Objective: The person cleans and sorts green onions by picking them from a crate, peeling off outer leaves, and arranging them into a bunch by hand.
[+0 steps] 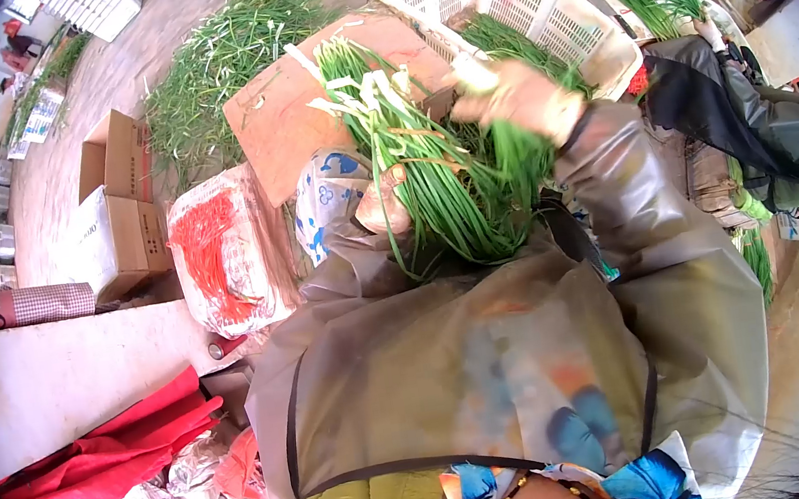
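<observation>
A thick bunch of garlic chives (431, 180) lies across my lap, pale stem ends pointing away from me and green leaves toward me. My left hand (382, 206) is closed around the left side of this bunch. To the right, my right hand (527, 103) is raised and blurred by motion. A pale end shows at its fingertips and smeared green leaves hang below it, so it appears to grip a few chives. Beneath the bunch's stem ends is a reddish-brown board (276, 114).
A white plastic crate (582, 24) holding greens stands ahead right. A heap of loose greens (233, 59) lies on the floor ahead left. Red ties (212, 244) rest on a wrapped package (257, 203) at left, near a cardboard box (129, 229). Another person (755, 112) sits at right.
</observation>
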`<state>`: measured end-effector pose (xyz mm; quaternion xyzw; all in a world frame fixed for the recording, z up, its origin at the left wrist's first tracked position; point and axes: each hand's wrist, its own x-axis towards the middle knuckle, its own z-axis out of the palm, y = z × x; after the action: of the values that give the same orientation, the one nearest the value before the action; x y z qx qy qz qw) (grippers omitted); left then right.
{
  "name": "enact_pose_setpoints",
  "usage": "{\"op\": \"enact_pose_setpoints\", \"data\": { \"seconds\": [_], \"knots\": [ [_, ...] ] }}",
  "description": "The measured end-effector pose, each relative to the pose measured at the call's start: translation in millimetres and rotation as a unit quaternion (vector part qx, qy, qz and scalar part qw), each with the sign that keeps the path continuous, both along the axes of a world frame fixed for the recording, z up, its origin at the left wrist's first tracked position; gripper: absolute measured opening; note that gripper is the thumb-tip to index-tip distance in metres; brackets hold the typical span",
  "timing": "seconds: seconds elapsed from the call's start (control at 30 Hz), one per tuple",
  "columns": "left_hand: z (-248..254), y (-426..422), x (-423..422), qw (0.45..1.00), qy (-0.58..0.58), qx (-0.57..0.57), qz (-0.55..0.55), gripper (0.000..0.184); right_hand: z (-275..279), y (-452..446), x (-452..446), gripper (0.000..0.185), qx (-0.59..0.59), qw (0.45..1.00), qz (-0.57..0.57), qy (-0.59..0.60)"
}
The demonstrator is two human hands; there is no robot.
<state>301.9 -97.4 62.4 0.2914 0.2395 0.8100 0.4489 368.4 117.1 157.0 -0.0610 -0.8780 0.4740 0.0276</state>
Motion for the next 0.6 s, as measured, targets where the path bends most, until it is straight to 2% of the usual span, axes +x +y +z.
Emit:
{"op": "enact_pose_setpoints", "data": {
  "seconds": [0.03, 0.1, 0.13, 0.2, 0.23, 0.27, 0.3, 0.37, 0.4, 0.43, 0.5, 0.53, 0.57, 0.6],
  "knots": [
    [-2, 1, 0, 1.0, 0.001, 0.0, -0.002, 0.062, 6, -33, 2, 0.055, 0.065, 0.998, 0.012, 0.017],
    [-18, 1, 0, 0.995, -0.087, -0.031, -0.027, 0.053, -2, -40, -8, 0.048, 0.14, 0.982, 0.055, -0.118],
    [-48, -3, -8, 0.982, -0.141, -0.091, -0.083, 0.048, -1, -36, -10, 0.046, 0.131, 0.979, 0.067, -0.138],
    [-34, -11, -7, 0.986, -0.119, -0.078, -0.083, 0.05, 2, -28, -10, 0.033, -0.057, 0.982, 0.066, -0.17],
    [-23, -15, -6, 0.99, -0.095, -0.066, -0.087, 0.052, 14, -28, -6, 0.028, -0.163, 0.972, 0.048, -0.165],
    [-13, -18, -4, 0.987, -0.101, -0.086, -0.091, 0.056, 9, -17, -5, 0.022, -0.224, 0.963, 0.096, -0.119],
    [-6, -21, -2, 0.987, -0.102, -0.087, -0.09, 0.056, 27, -24, 3, 0.02, -0.303, 0.943, 0.068, -0.122],
    [3, -21, 4, 0.989, -0.057, -0.089, -0.103, 0.055, 49, -28, 12, 0.02, -0.337, 0.935, 0.055, -0.098],
    [5, -19, 9, 0.99, -0.073, -0.084, -0.086, 0.055, 57, -27, 17, 0.023, -0.352, 0.932, 0.039, -0.079],
    [-2, -18, 7, 0.99, -0.074, -0.083, -0.087, 0.055, 60, -21, 21, 0.021, -0.424, 0.898, 0.018, -0.118],
    [-17, -19, 2, 0.984, -0.056, -0.107, -0.132, 0.056, 61, 1, 30, 0.014, -0.472, 0.879, -0.026, -0.062],
    [-18, -20, 2, 0.982, -0.077, -0.097, -0.14, 0.056, 66, 10, 34, 0.012, -0.53, 0.847, 0.001, -0.033],
    [8, -19, 7, 0.982, -0.097, -0.042, -0.155, 0.055, 73, 21, 39, 0.011, -0.585, 0.811, 0.028, -0.004],
    [-3, -22, 3, 0.989, -0.088, -0.065, -0.104, 0.055, 77, 34, 41, 0.015, -0.525, 0.848, 0.035, 0.057]
  ]
}}
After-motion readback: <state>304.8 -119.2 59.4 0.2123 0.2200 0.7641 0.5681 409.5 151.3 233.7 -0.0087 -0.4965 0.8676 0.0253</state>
